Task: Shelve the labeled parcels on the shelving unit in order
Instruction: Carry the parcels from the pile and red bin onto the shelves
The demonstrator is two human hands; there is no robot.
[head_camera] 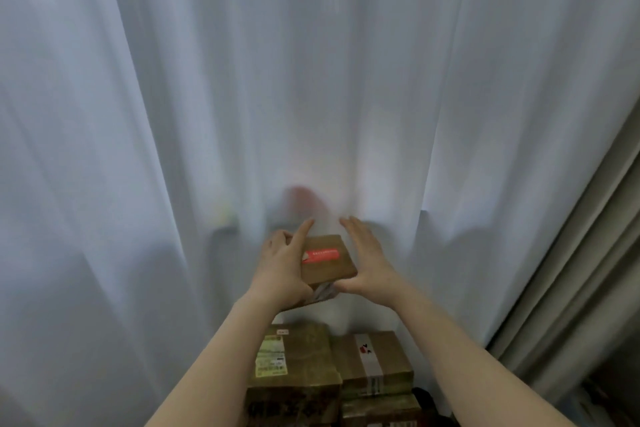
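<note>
A small flat brown parcel [329, 259] with a red label on top is held up in front of a white curtain. My left hand [282, 262] grips its left edge, index finger stretched along the top. At the parcel's right side, my right hand [365, 258] has its fingers spread and its thumb at the lower right corner. A second thin item [323, 293] shows under the parcel. Below stand stacked brown parcels: one with a yellow-green label [298, 359] and one with a white tape strip [375, 357]. No shelving unit shows.
A white sheer curtain [242, 97] fills most of the view, bulging over hidden shapes, one of them reddish [304, 198]. A beige heavier curtain [581, 288] hangs at the right. More parcels [379, 409] sit lower in the stack.
</note>
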